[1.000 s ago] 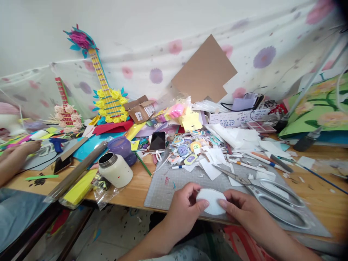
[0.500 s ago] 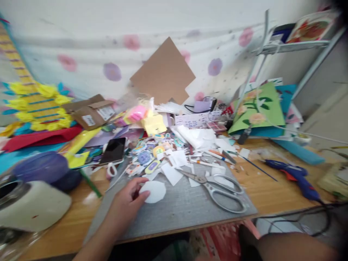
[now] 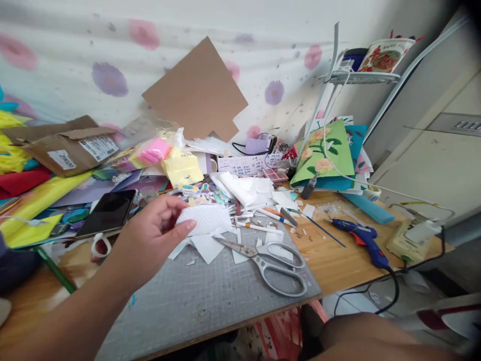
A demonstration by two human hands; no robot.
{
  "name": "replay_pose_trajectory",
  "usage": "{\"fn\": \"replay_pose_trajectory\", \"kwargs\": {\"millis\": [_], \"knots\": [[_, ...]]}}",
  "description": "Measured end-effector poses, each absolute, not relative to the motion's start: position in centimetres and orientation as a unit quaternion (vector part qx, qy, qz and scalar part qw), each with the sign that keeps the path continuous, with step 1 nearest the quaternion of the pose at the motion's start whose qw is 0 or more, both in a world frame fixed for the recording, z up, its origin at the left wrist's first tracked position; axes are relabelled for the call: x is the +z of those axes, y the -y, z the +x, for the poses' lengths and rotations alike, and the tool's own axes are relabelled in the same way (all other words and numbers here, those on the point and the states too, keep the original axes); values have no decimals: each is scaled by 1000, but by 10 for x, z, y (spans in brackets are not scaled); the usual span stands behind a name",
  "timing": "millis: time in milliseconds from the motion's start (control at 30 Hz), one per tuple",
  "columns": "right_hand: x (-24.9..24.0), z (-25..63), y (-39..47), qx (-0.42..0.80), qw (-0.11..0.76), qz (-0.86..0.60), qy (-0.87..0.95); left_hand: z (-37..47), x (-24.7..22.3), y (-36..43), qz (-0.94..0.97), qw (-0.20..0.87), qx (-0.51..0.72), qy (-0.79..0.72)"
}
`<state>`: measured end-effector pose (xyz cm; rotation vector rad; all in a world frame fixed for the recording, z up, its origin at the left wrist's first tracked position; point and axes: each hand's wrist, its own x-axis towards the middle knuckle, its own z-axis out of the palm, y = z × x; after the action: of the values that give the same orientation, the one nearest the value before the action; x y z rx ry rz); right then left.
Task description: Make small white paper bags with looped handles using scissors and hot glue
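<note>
A wooden table spans the lower frame, carrying a gray cutting mat at bottom centre. Brown cardboard stands upper centre. The left hand, left of centre, pinches with thumb and fingers; the right hand's state I cannot tell. Metal scissors lie right of centre, a blue hot glue gun farther right. Smallest, the pinched white textured piece tilts near mid-frame.
</note>
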<state>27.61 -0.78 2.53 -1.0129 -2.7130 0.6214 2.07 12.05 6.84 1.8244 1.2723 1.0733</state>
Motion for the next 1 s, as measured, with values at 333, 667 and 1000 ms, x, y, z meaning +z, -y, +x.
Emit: {"fn": "replay_pose_trajectory", "kwargs": {"millis": [333, 667, 1000], "knots": [[19, 324, -41, 120, 65, -555, 821, 26, 21, -161, 575, 485, 491, -440], [-27, 354, -57, 30, 91, -555, 826, 21, 21, -163, 457, 563, 553, -409], [-34, 424, -65, 90, 84, -621, 774, 14, 27, -156, 523, 583, 440, -440]]}}
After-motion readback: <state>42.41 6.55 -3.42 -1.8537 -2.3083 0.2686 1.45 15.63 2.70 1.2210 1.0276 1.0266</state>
